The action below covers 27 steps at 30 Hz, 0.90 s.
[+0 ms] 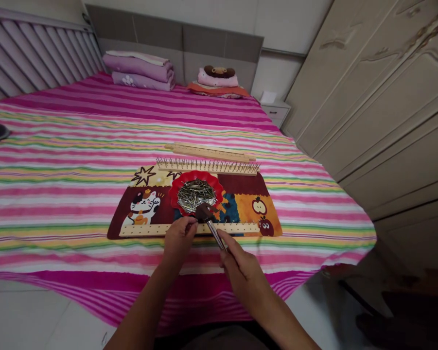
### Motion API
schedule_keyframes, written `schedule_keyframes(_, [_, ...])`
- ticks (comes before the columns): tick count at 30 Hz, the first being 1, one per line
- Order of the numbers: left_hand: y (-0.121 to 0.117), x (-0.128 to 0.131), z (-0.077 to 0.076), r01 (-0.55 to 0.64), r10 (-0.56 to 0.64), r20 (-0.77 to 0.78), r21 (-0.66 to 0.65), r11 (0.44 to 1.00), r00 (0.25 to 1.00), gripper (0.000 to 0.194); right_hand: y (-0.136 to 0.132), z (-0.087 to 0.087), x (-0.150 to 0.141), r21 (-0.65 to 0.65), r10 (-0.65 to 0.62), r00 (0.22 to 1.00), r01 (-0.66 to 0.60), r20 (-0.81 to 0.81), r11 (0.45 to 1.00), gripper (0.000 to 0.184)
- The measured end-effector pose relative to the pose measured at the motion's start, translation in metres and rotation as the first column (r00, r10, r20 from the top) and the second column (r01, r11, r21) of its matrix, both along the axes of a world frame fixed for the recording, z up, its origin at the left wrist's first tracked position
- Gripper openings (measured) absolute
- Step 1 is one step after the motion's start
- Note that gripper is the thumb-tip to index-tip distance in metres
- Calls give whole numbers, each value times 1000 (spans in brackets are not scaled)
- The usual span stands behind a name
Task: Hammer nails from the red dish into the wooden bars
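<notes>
My right hand [240, 265] is wrapped round the metal handle of a hammer [216, 234], whose dark head hangs over the near wooden strip. Just left of that head, my left hand [179, 237] is closed in a pinch at the strip; whatever the fingers hold is too small to make out. The near wooden strip [142, 230] lies flat, with dark marks along its left part and small nails standing in its right part. Behind the hammer head sits a red scalloped bowl [173, 193] full of loose nails [195, 192].
A patterned mat [236, 182] lies under the bowl and strip on the striped bedspread [58, 194]. Behind the bowl, a wooden strip [207, 167] bristles with upright nails, and more wooden strips [211, 150] lie beyond. Folded bedding [140, 70] rests near the headboard; a wardrobe [382, 97] stands right.
</notes>
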<state>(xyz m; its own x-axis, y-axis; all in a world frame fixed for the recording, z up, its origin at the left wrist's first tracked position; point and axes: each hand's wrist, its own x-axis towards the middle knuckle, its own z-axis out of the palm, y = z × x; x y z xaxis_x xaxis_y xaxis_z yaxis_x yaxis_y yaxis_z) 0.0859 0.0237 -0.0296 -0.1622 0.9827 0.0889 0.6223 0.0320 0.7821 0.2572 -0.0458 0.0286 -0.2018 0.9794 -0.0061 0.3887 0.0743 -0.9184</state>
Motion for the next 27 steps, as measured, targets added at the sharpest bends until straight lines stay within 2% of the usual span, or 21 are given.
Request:
schedule_keyframes(3, [1, 0, -1, -2, 2, -13, -7, 1000, 1000, 19, 2, 0, -1, -4, 13, 1000, -13, 7, 1000, 48])
schedule_keyframes(5, [1, 0, -2, -2, 2, -24, -12, 1000, 1000, 19, 1, 0, 0, -34, 10, 999, -11, -52, 999, 47])
schedule_keyframes(8, [0, 0, 1, 8, -9, -22, -15, 1000, 1000, 19, -3, -1, 5, -80, -63, 987, 52, -146, 995, 45])
schedule_keyframes(13, [4, -9, 20, 40, -40, 1, -26, 999, 999, 22, -15, -4, 26, -129, -185, 968, 164, -169, 978, 48])
schedule_keyframes(15, [15, -12, 31, 15, -11, -99, 38, 999, 995, 24, -21, -7, 33, -156, -230, 959, 205, -167, 966, 48])
schedule_keyframes(17, [30, -11, 41, 17, 7, -282, 83, 996, 959, 24, -25, -11, 37, -178, -254, 954, 225, -157, 958, 48])
schedule_keyframes(21, [60, 0, 46, 27, -63, -604, -68, 997, 794, 25, -30, -15, 42, -187, -257, 959, 232, -120, 954, 48])
schedule_keyframes(24, [73, 9, 43, -18, -93, -672, -156, 988, 735, 27, -30, -15, 43, -191, -259, 960, 236, -108, 953, 49])
schedule_keyframes(27, [78, 13, 41, -66, -79, -655, -194, 979, 751, 26, -31, -15, 44, -186, -263, 959, 240, -110, 953, 49])
